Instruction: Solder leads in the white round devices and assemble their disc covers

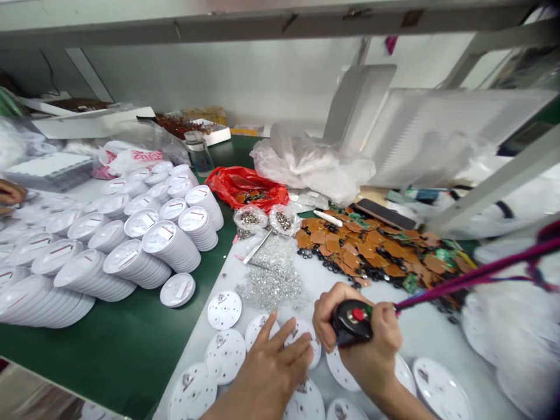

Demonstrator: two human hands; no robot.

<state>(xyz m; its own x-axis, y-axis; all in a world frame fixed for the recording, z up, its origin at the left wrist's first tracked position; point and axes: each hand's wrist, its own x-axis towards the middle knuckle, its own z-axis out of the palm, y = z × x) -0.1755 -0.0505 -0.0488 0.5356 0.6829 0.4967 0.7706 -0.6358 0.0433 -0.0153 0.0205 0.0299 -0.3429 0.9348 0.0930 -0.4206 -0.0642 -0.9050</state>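
While the right hand (371, 341) closes firmly around a black handheld tool with a red button (350, 322), a magenta cord (464, 279) runs from the tool toward the right edge of the frame, passing over the edge of a pile of flat orange-brown pieces mixed with black rings (363, 248). The left hand (266, 373) is open, its fingers (291, 344) spread just over perforated round white plastic discs (225, 354), which lie scattered across the lower centre of the frame. Whether the fingertips touch a disc is hard to tell. Above these discs sits a glittering heap of loose clear rhinestones (271, 274), with a slim steel spatula (258, 245) at its upper edge. Farther up are a crumpled red plastic bag (245, 186) and two clear bags of small metal parts (250, 219). Stacks of white discs (170, 245) crowd the green bench mat (109, 350) at the left, where a co-worker's hand (11, 195) enters at the frame's edge.
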